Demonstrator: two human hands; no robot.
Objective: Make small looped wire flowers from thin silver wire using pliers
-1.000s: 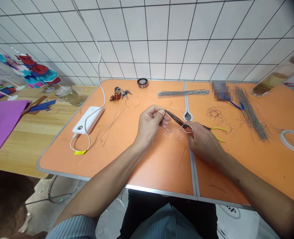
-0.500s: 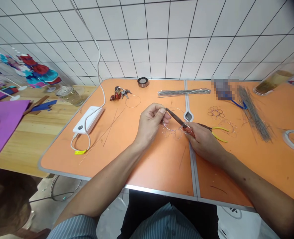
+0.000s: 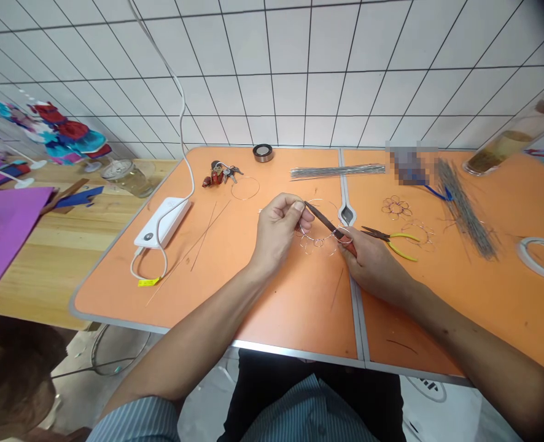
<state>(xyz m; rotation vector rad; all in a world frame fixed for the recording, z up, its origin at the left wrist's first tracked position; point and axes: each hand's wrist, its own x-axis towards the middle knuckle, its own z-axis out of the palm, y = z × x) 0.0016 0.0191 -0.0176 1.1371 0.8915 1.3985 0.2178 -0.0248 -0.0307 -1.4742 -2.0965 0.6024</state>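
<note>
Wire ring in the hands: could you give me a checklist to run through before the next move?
1. Left hand pinching the wire ring: ok.
2. Right hand gripping the red pliers: ok.
3. Plier tip clear of the left hand: not ok, it sits right at the fingers.
4. Plier tip closed on wire: cannot tell, too small.
5. Yellow pliers lying on the table: ok.
6. White box clear of both hands: ok.

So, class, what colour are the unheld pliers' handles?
Yellow handles, clearest in the head view.
</note>
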